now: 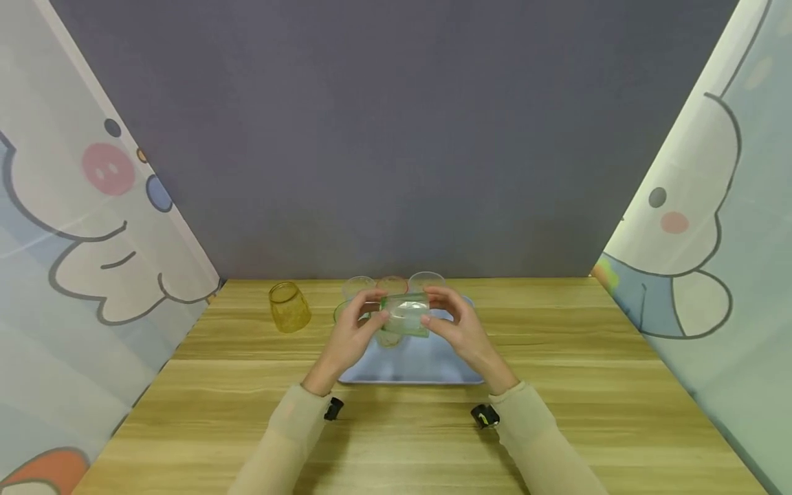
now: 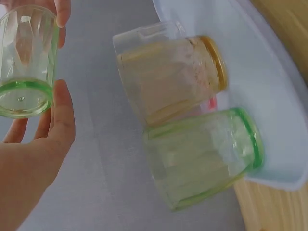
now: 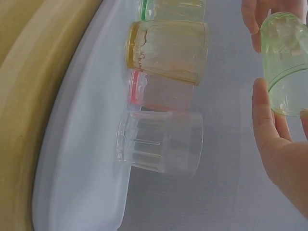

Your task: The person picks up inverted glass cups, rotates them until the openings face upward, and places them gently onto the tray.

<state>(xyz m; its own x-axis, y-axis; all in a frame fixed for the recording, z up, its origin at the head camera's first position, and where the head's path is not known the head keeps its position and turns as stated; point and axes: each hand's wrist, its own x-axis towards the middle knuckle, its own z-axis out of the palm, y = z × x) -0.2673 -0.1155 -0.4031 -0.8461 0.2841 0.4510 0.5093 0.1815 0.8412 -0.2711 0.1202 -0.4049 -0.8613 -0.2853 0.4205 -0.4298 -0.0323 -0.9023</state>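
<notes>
Both hands hold a clear green-tinted glass [image 1: 405, 315] on its side, above a pale blue tray [image 1: 433, 370]. My left hand [image 1: 353, 338] grips the end with the thick green base, thumb and fingers on opposite sides. At the rim end, my right hand [image 1: 463, 335] pinches the glass with thumb and fingers. Under and behind it, more glasses stand on the tray: a second green glass [image 2: 202, 156], an amber-tinted glass [image 3: 168, 50], a pink-based glass [image 3: 163, 90] and a clear glass [image 3: 161, 142]. My hands partly hide these in the head view.
A darker amber glass [image 1: 289, 308] stands on the wooden table [image 1: 216, 385], left of the tray. Behind the table rises a grey panel [image 1: 402, 137]. Cartoon-printed curtains [image 1: 687, 227] flank both sides. A small black device is at each wrist.
</notes>
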